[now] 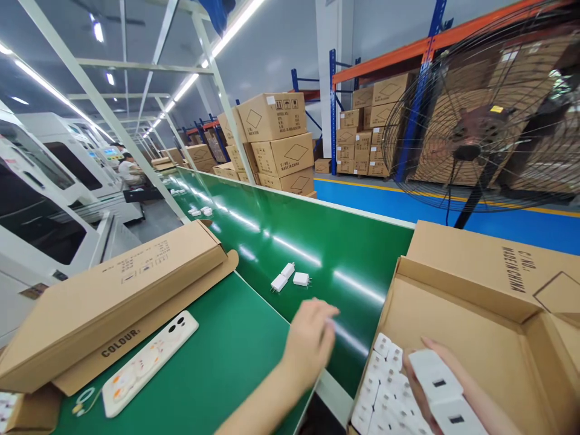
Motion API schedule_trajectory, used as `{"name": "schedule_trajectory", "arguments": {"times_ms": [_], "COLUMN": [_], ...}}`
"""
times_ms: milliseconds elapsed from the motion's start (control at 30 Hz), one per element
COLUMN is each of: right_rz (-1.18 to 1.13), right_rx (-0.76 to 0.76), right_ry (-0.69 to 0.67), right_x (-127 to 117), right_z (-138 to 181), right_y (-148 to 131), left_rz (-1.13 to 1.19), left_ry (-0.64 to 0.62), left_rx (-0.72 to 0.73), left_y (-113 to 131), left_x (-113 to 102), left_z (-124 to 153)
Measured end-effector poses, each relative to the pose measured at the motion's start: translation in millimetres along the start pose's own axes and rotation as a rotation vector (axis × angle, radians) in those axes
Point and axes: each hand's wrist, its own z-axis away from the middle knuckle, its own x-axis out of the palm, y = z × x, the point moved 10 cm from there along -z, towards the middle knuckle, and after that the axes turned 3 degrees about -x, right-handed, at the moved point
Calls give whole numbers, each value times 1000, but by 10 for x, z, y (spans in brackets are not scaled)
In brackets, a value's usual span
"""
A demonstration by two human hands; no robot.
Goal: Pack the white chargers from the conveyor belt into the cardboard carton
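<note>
My left hand (310, 341) reaches out over the green conveyor belt (317, 248), fingers curled loosely, just short of three white plug adapters (290, 278) lying on the belt. I cannot make out anything in it. My right hand (446, 393) rests in an open cardboard box (489, 338) at the lower right and holds two white adapters (441, 386) against its fingers. Several more white adapters (383, 386) are packed in rows in the box's near corner.
A flat cardboard carton (109, 302) and a white phone (149, 362) lie on the green bench at left. More adapters (200, 211) sit further up the belt. A large floor fan (480, 115), stacked cartons (276, 145) and white machines (45, 199) surround the line; a person (129, 169) sits far off.
</note>
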Motion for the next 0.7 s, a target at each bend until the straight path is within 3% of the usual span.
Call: {"name": "schedule_trajectory", "arguments": {"times_ms": [100, 167, 267, 367, 500, 700], "right_rz": [-133, -139, -128, -136, -108, 26], "right_rx": [12, -23, -82, -89, -77, 29], "right_ry": [3, 18, 64, 87, 82, 119], "right_x": [-116, -146, -126, -80, -102, -515], "right_z": [-88, -119, -103, -64, -32, 86], "right_y": [12, -19, -102, -164, -190, -303], "left_rz": [-371, -439, -506, -576, -635, -610], "left_ry": [-93, -110, -155, -190, -244, -294], "left_rx": [-449, -559, -638, -673, -662, -616], "left_y": [-1035, -1480, -1890, -2061, -2082, -1987], "left_x": [31, 73, 192, 281, 408, 541], "left_z": [-287, -423, -533, -571, -618, -702]}}
